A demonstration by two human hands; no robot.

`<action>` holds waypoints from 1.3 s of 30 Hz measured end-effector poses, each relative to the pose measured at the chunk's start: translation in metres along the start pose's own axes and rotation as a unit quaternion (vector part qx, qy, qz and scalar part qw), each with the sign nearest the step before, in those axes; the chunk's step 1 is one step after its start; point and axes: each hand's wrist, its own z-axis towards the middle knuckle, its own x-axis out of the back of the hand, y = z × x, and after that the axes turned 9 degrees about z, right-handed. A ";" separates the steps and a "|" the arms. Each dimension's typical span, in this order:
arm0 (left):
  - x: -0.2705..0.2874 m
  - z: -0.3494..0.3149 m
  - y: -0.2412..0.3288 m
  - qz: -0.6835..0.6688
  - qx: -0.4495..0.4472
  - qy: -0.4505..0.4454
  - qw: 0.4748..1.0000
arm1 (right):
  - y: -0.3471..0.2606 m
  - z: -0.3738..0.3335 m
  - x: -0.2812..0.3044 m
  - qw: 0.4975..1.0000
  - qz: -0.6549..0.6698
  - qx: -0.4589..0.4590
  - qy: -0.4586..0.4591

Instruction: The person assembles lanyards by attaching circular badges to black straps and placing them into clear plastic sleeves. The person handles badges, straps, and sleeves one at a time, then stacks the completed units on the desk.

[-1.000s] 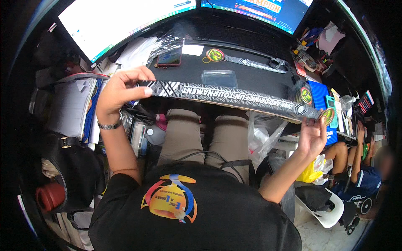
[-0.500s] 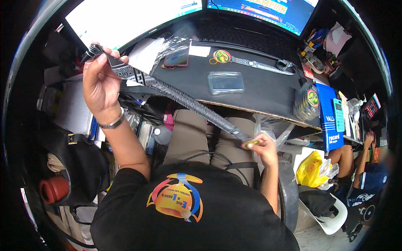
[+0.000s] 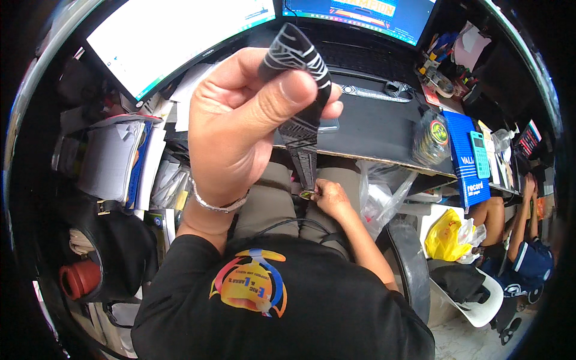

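A black strap with a white geometric pattern [image 3: 300,135], like a medal ribbon, runs down between my two hands. My left hand [image 3: 234,114], raised close to the camera, is closed on its folded upper loop, thumb pressed against it. Above my lap, my right hand [image 3: 333,197] pinches the lower end, where a small round yellow-green medal [image 3: 307,194] partly shows at the fingertips. On the desk [image 3: 360,138] behind lies another patterned ribbon [image 3: 372,94]; my left hand covers its near end. A clear flat case [image 3: 329,125] is mostly hidden behind my left hand.
Several round medals in clear wrap [image 3: 432,139] stand at the desk's right edge, beside a blue record book [image 3: 467,162] and a teal calculator [image 3: 479,155]. Two monitors [image 3: 180,45] stand at the back. Another person [image 3: 528,240] sits at the far right.
My left hand has risen toward the camera and moved right, carrying the ribbon's loop. My right hand has moved left over my lap. The ribbon has swung from a long diagonal to nearly upright.
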 end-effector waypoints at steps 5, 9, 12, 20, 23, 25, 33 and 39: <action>-0.007 0.003 -0.002 0.031 -0.024 0.021 0.999 | 0.000 0.006 -0.014 1.000 -0.017 0.023 0.007; -0.004 0.011 -0.007 0.006 -0.040 0.010 0.999 | 0.002 0.006 -0.018 1.000 0.000 0.029 0.009; -0.001 0.018 -0.010 0.016 -0.056 -0.007 0.998 | 0.004 0.008 -0.020 0.997 0.030 0.060 0.034; -0.009 0.005 -0.012 0.042 0.046 -0.047 0.997 | -0.050 -0.006 0.033 0.975 0.147 0.135 -0.093; -0.011 0.000 -0.019 0.037 0.088 -0.041 0.995 | -0.093 -0.027 0.096 0.854 0.445 0.214 -0.163; -0.005 0.001 -0.020 0.020 0.158 -0.095 0.983 | -0.125 -0.039 0.127 0.771 0.538 0.299 -0.165; 0.024 0.012 -0.023 -0.111 0.263 -0.225 0.932 | -0.186 -0.046 0.176 0.752 0.582 0.262 -0.166; 0.036 0.009 -0.039 -0.130 0.197 -0.294 0.926 | -0.193 -0.040 0.186 0.788 0.489 0.353 -0.120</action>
